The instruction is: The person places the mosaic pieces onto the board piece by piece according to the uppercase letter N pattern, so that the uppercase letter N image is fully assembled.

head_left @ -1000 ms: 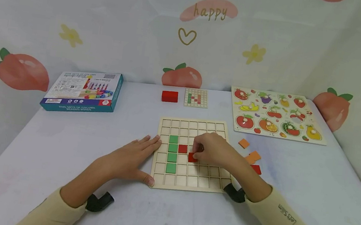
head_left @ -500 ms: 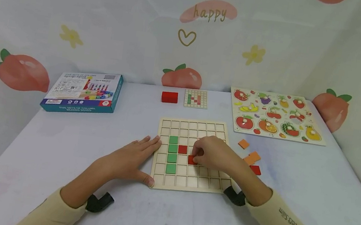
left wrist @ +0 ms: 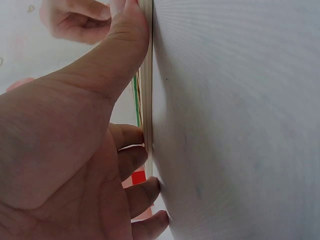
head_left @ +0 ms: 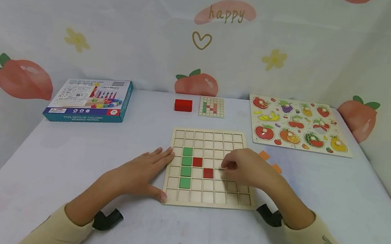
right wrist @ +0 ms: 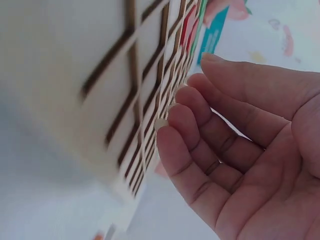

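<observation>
A wooden grid board [head_left: 207, 198] lies in front of the person, a column of green tiles [head_left: 186, 171] set in its left part. Two red tiles sit in its squares: one beside the greens [head_left: 197, 162], the other [head_left: 208, 173] one column right and a row nearer. My left hand [head_left: 140, 172] is spread, its thumb and fingertips at the board's left edge [left wrist: 148, 107]. Over the board's right side hovers my right hand [head_left: 248, 168]; its fingers are loosely curled, and in the right wrist view nothing shows between thumb and fingers [right wrist: 182, 150].
Orange tiles [head_left: 263, 155] lie right of the board, partly hidden by the right hand. Behind the board are a small pattern card [head_left: 212, 107] and a red block [head_left: 183, 105]. A boxed toy [head_left: 88, 101] stands back left, a fruit puzzle board [head_left: 297, 125] back right.
My right hand has let go of the nearer red tile, which stays in its square, and has moved right. The left hand has not moved.
</observation>
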A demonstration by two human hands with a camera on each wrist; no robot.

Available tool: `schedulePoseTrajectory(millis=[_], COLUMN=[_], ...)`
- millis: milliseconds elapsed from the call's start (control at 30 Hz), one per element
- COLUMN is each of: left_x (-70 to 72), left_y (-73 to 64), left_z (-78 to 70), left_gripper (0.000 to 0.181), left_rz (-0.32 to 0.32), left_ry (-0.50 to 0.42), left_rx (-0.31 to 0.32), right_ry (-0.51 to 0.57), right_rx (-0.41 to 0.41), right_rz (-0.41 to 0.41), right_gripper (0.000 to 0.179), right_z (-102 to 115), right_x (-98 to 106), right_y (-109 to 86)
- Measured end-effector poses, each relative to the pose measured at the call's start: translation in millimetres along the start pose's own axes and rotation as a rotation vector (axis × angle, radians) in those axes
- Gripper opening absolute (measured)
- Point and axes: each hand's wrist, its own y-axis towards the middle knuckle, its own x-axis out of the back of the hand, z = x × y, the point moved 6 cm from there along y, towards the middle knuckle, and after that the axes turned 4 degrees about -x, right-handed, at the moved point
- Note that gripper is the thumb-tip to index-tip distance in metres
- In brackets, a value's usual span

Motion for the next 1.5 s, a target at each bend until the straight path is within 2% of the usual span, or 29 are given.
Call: schedulePoseTrajectory(millis=[233,433,800,933,1500], left_x=[0.8,1.1,2.0,1.7,2.1], left_y=[-1.3,-1.8,-2.4,-2.5,-1.7], left_z=[-0.9,-1.9,-2.3,-1.8,-3.0], left_gripper=[0.122,0.121,0.121,0.121,0.121], left_rz=[-0.003,0.0,-0.001,-0.003,0.001], left_ry=[0.0,0.002,0.0,-0.005,-0.005], left_rx=[-0.005,0.0,-0.003,0.0,-0.007], right_ry=[-0.028,-0.034,-0.08,-0.074,-0.042], right_rx=[-0.054,-0.144,-0.232,-0.228,-0.224], right_rz=[-0.033,-0.004,0.04,0.058,0.038], right_gripper=[0.005,0.004,0.017,0.019,0.021], right_z=[-26,-52,-92,-98,-101], right_x=[19,29,28,26,26], right_y=[-22.6,-43.8,-64.3,-64.7,-61.8])
